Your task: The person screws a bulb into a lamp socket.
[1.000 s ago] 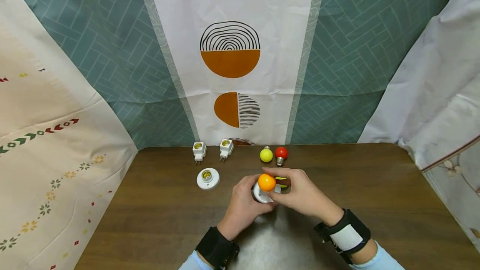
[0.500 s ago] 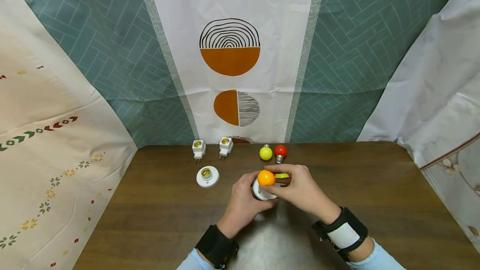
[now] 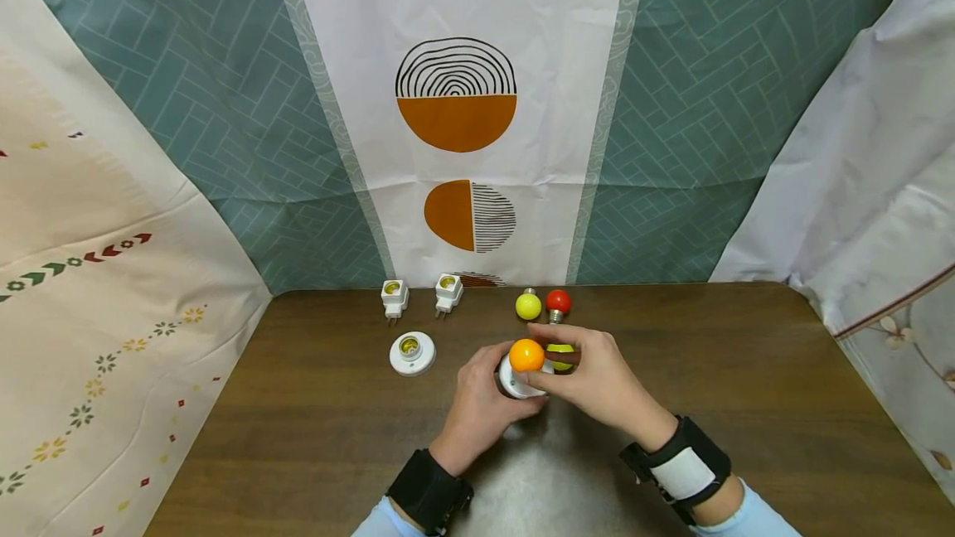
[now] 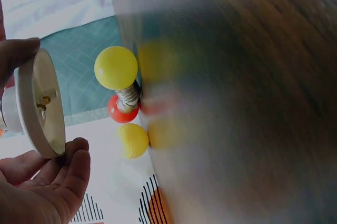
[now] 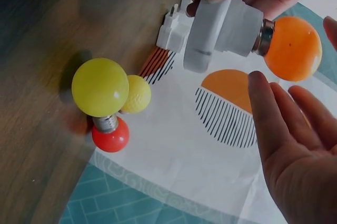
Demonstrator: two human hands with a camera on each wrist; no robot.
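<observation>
My left hand (image 3: 481, 404) holds a round white lamp holder (image 3: 509, 379) by its rim, above the table. In the left wrist view the holder's hollow underside (image 4: 52, 84) shows two brass screws. An orange bulb (image 3: 526, 355) stands in the socket; a strip of its metal base shows in the right wrist view. Around this bulb (image 5: 295, 45) my right hand (image 5: 300, 139) spreads nearly straight fingers, with a gap beside the index fingertip. Whether the thumb touches the bulb is unclear. Behind the right fingers lies a yellow bulb (image 3: 561, 361), partly hidden.
A second yellow bulb (image 3: 528, 307) and a red bulb (image 3: 558, 302) lie toward the table's back edge. Two white plug-in sockets (image 3: 395, 297) and another round lamp holder (image 3: 413, 354) are at the back left. Patterned cloths hang behind the table (image 3: 298, 437).
The right thumb has shifted left along the near side of the orange bulb. The left hand keeps its hold on the lamp holder, and the view has tilted slightly.
</observation>
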